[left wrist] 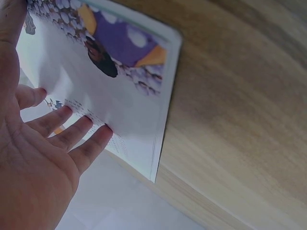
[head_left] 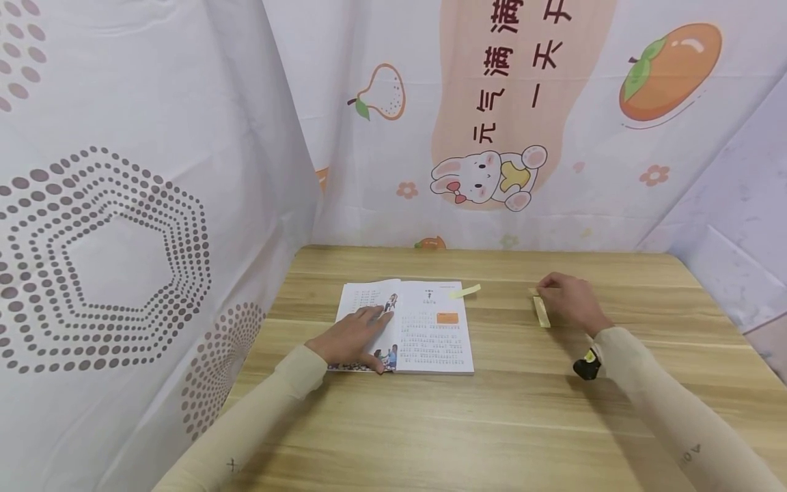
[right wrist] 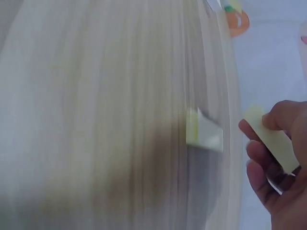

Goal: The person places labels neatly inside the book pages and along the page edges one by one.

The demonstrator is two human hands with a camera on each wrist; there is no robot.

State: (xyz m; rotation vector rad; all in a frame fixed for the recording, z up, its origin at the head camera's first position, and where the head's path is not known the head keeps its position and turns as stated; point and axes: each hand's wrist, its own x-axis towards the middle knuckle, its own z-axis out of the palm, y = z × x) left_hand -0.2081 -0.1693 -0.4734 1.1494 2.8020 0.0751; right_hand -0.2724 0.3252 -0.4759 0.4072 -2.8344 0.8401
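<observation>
An open book (head_left: 433,342) lies on the table, with pictures on its left page and printed text on its right. My left hand (head_left: 356,335) rests on the left page near the fold, fingers extended; the left wrist view shows the fingertips (left wrist: 106,130) against the paper. A yellow sticky note (head_left: 465,292) crosses the right page's upper edge and sticks out past it. Farther right, my right hand (head_left: 574,301) pinches a pale yellow sticky note (right wrist: 276,141) between thumb and fingers. Close beside that hand a small sticky note pad (right wrist: 205,133) sits on the table.
The wood-grain table (head_left: 430,430) ends at a hanging white curtain (head_left: 381,171) with fruit and rabbit prints. Another patterned curtain (head_left: 123,260) hangs along the left side. A small black object with a yellow patch (head_left: 587,367) is by the right wrist.
</observation>
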